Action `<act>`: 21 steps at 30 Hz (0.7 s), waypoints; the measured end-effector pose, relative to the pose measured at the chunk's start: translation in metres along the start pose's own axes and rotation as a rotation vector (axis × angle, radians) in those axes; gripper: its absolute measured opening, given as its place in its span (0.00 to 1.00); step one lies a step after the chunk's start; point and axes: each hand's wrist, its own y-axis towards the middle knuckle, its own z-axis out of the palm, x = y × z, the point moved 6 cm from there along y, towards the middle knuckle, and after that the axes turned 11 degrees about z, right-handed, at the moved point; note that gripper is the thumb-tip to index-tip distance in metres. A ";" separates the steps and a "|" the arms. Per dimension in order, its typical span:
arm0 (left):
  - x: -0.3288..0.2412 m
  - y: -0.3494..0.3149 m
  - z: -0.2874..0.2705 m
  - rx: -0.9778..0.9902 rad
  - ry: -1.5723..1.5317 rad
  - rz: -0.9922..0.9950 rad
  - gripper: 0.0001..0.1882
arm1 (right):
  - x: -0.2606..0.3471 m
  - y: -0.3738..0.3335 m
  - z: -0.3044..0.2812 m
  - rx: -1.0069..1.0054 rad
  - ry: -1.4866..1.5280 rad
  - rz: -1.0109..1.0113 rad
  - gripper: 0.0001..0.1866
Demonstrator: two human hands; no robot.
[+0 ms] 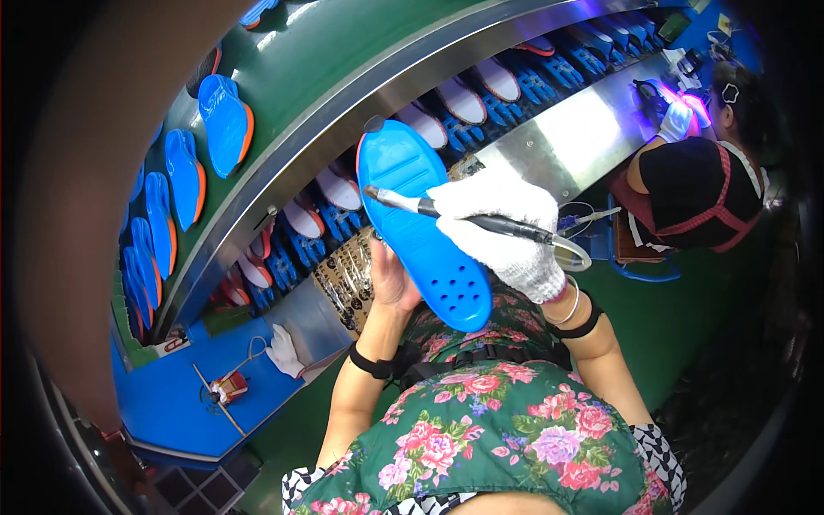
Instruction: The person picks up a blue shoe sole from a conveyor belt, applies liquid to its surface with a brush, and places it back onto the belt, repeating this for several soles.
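A blue shoe sole (pixel 410 225) is held up in front of me, its toe end away from me and its heel end, with several small holes, close to my body. My bare left hand (pixel 392 276) grips its left edge from beneath; the fingers are partly hidden behind it. In a white knit glove, my right hand (pixel 502 227) is closed around a glue brush (pixel 399 200) with a dark handle. Its brown bristles lie over the left part of the sole's upper face; whether they touch cannot be told. A pale tube (pixel 573 251) runs from the handle's rear end.
Several blue soles with orange edges (pixel 225 124) lie on a green conveyor (pixel 318 51). Beneath its metal rim, shoes with pale bottoms (pixel 463 101) stand in a row. On a blue table (pixel 172 408) lies a white glove (pixel 283 350). A co-worker (pixel 699 184) sits at right near a purple light.
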 end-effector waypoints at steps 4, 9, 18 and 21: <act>0.000 0.012 0.050 -0.105 -0.191 -0.076 0.54 | 0.005 0.000 0.009 -0.018 -0.183 -0.138 0.16; 0.009 0.008 0.036 -0.267 0.094 0.069 0.53 | -0.001 0.001 0.009 -0.075 -0.222 -0.138 0.17; 0.018 0.009 0.024 -0.207 0.237 0.032 0.55 | -0.003 -0.025 0.013 -0.049 -0.413 -0.195 0.17; 0.018 0.010 0.026 -0.218 0.235 0.088 0.54 | -0.037 -0.024 0.008 -0.103 -0.074 0.017 0.17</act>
